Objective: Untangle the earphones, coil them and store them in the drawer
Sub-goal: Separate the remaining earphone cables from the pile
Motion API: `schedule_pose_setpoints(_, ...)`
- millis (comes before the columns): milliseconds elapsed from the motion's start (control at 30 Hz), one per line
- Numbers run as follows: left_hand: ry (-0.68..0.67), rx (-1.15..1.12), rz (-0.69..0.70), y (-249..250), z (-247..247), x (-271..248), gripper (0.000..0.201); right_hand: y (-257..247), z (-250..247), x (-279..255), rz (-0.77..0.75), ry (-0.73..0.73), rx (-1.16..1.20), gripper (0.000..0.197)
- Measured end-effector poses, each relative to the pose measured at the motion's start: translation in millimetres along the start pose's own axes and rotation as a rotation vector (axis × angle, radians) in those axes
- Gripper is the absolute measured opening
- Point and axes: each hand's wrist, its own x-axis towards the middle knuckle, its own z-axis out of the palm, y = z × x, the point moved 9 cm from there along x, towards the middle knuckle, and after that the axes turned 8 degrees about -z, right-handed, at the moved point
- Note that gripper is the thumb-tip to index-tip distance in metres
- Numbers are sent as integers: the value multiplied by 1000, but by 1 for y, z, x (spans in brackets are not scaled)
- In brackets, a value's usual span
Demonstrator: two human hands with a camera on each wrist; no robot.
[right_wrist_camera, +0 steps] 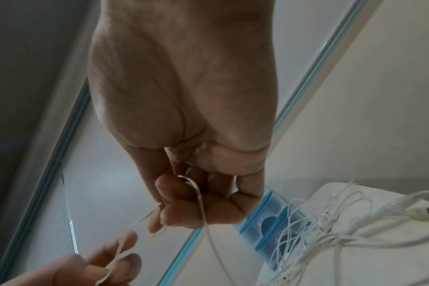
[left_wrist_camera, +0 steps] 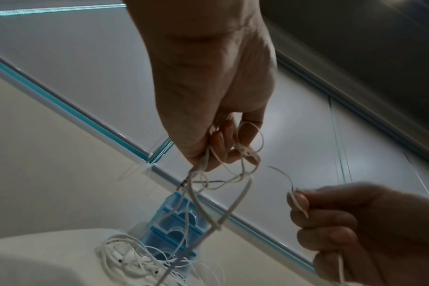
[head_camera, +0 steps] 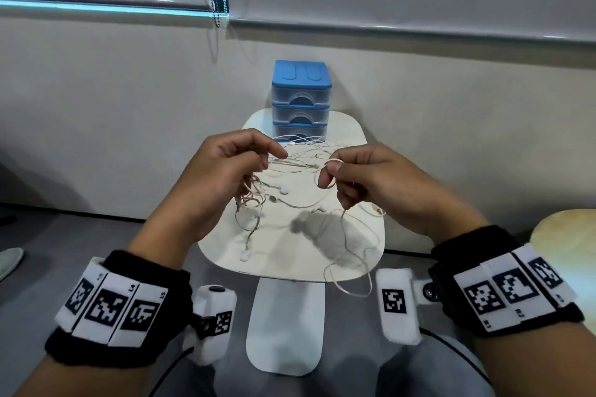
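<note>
Above the small white table (head_camera: pixel 338 129), the left hand (head_camera: pixel 222 171) is gripping a bunch of tangled earphone cable (head_camera: pixel 250 200) in curled fingers. The right hand (head_camera: pixel 371 177) is pinching a cable loop (head_camera: pixel 325 174) between thumb and forefinger, before the closed blue drawer unit (head_camera: pixel 301 93).

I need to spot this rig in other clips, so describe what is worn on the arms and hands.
Both hands, left hand and right hand, are bare, with no sleeves. Each wrist carries a black fuzzy band faced with white panels printed with black square markers. A white camera block with its own marker hangs beside each wrist, and a black cable trails from it.
</note>
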Motion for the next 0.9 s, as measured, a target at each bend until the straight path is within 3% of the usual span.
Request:
schedule_pose_setpoints(133,-100,120,44,9,26,-8,12,-9,4,0,-18,-15,44,28)
schedule_pose_setpoints(233,-182,158,49,11,45,-12,15,-11,7,-1,-21,-15,46,28)
schedule_pose_setpoints(367,-109,173,13,4,45,-5,16,-13,8,-1,-11,17,-15,28)
schedule_pose_setpoints(600,-58,178,-17,3,40,-2,8,-30,2,2,-52,109,-367,20)
schedule_pose_setpoints(767,25,194,-8,7,29,2,7,-46,0,-3,-170,143,-314,10)
schedule_pose_setpoints(900,-50,206,-45,8,40,-1,12,-55,-17,-5,-204,249,-380,14)
